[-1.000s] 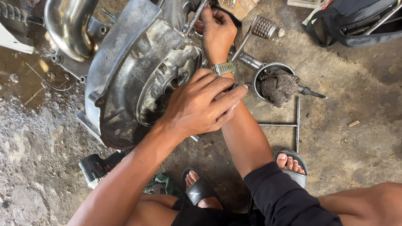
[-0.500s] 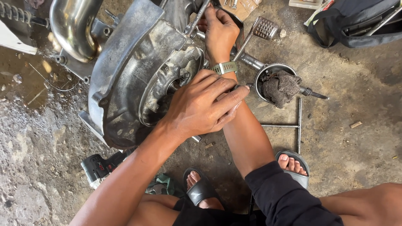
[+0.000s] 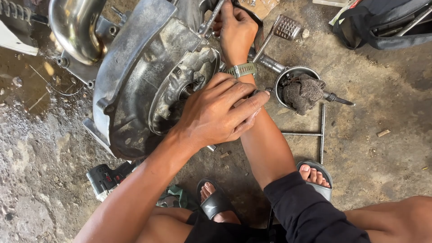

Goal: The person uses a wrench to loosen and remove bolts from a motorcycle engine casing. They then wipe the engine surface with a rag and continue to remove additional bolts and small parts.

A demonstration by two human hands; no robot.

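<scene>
Engine casing (image 3: 135, 85), grey and grimy, fills the upper left and centre of the frame, lying on the concrete floor (image 3: 387, 135). Its round opening (image 3: 184, 90) faces you, with the inner parts visible inside.

Your left hand (image 3: 220, 112) lies at the centre of the frame, palm down, over the right edge of that opening. Its fingers (image 3: 245, 105) are extended and held close together, pointing toward the right. You cannot tell from this view whether anything sits under the palm, so the state of that grip is not confirmed.

Your right hand (image 3: 236, 29) is at the top centre, above the left hand. Its grip is pressed together around a slim metal tool (image 3: 211, 20) set against the upper rim of the casing. A green wristwatch (image 3: 243, 69) sits on the right wrist, just beside the left fingertips.

A chrome exhaust pipe (image 3: 74, 29) curves across the upper left. Right of centre, a metal bowl (image 3: 297, 74) holds a dirty rag (image 3: 306, 92). A T-handle wrench (image 3: 317, 132) lies on the floor below the bowl. A cordless power tool (image 3: 105, 177) lies at lower left, beside your left forearm. A dark bag (image 3: 382, 27) occupies the upper right corner.
</scene>
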